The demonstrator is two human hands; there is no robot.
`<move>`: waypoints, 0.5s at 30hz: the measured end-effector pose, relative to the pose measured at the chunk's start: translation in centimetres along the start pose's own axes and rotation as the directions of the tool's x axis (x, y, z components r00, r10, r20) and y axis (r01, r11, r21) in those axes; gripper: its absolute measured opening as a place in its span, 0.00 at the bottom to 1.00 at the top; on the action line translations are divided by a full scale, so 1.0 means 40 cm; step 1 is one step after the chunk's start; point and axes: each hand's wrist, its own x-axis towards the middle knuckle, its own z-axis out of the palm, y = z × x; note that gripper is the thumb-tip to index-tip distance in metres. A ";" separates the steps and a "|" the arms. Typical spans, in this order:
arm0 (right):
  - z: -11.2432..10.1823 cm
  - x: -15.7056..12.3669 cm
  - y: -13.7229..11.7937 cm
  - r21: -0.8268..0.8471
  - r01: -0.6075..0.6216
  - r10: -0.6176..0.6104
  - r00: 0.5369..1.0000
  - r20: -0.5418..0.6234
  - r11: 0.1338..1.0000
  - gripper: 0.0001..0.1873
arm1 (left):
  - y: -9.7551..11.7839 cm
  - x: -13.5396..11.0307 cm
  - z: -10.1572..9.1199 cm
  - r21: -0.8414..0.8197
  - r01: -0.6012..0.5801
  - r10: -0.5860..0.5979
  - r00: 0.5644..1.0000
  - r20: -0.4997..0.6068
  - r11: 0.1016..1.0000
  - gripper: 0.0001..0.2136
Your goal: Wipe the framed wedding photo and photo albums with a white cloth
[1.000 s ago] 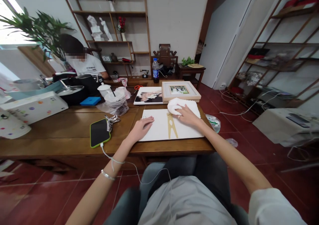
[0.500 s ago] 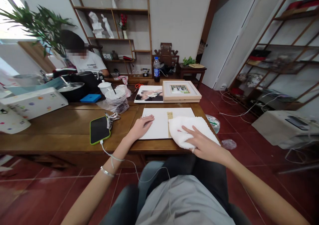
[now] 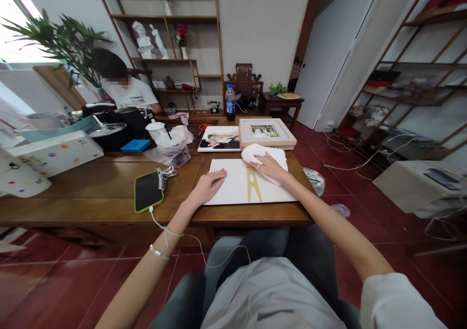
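A white board [image 3: 233, 185] lies flat at the table's front edge. Running down its middle is a tan, A-shaped strip [image 3: 250, 189], the top of which is partly covered. My left hand [image 3: 210, 185] rests flat on the board's left side, fingers stretched out and holding nothing. On the far right part of the board, my right hand [image 3: 270, 167] presses and grips a white towel [image 3: 254, 152], which lies bunched under the fingers and hides that corner.
Behind the board sit a framed picture [image 3: 286, 133] and a photo panel [image 3: 215, 144]. A charging phone [image 3: 148, 193] lies left, its cable [image 3: 193, 236] crossing my left wrist. A bagged cup [image 3: 171, 147], a bottle [image 3: 230, 103] and a seated person [image 3: 127, 93] are farther back.
My right hand has slid the towel away from me, from the board's near right side to its far edge, uncovering more of the tan strip. My left hand has stayed in place.
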 end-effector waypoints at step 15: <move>-0.039 -0.288 -0.198 -0.047 0.188 -0.169 0.948 0.270 0.981 0.25 | 0.008 -0.002 -0.003 0.005 0.002 -0.002 1.000 0.001 1.000 0.15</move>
